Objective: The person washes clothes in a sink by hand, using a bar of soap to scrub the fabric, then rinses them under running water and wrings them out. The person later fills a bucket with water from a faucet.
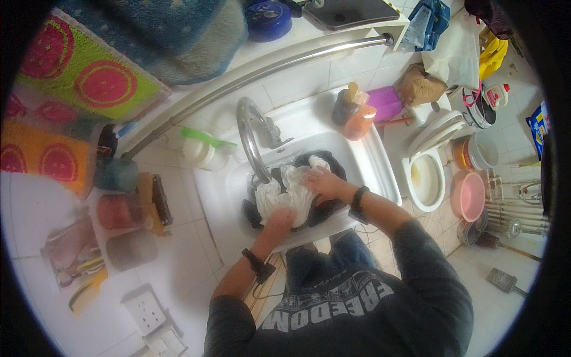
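Both hands are down in a white sink basin, on wet-looking cloth. A white cloth lies bunched on top of black cloth in the basin. My left hand rests on the near left part of the white cloth, its fingertips partly lost in the folds. My right hand is on the right part, fingers spread over the white and black cloth. Whether either hand grips a fold is not plain. A chrome faucet arches over the white cloth; no water stream can be made out.
An orange bottle and a purple container stand at the sink's far right corner. A white tub with a green brush is at the left. A metal rail runs behind; a toilet and a pink basin are to the right.
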`<action>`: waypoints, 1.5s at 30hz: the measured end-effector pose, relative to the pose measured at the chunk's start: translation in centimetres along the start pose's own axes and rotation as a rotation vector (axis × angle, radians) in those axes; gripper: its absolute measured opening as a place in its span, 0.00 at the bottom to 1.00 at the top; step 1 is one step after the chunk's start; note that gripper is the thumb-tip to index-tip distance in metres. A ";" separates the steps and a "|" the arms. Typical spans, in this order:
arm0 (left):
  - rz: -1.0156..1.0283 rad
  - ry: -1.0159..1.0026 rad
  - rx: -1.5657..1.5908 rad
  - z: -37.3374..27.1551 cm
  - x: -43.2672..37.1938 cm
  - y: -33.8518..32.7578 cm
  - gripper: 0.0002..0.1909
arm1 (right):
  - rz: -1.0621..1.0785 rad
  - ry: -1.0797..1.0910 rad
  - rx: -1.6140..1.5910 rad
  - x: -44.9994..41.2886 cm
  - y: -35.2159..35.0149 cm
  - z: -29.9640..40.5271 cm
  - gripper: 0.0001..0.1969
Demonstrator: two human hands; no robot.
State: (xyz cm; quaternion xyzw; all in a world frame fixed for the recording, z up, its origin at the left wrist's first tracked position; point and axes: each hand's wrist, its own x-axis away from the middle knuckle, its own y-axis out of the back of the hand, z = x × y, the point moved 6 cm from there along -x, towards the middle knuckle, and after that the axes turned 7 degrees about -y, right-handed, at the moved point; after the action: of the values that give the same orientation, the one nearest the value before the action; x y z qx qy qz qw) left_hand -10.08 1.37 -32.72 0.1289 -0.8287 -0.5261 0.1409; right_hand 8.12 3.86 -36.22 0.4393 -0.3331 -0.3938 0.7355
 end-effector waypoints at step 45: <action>0.124 0.297 0.125 11.9 -2.7 -8.7 0.58 | 0.261 -0.641 -0.175 0.6 -4.9 -2.5 0.61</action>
State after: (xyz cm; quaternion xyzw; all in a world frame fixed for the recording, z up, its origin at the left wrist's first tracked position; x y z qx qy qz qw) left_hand -11.41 8.73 -45.75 0.1624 -0.8362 -0.4390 0.2858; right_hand 9.08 2.75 -41.57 0.1827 -0.5653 -0.4414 0.6725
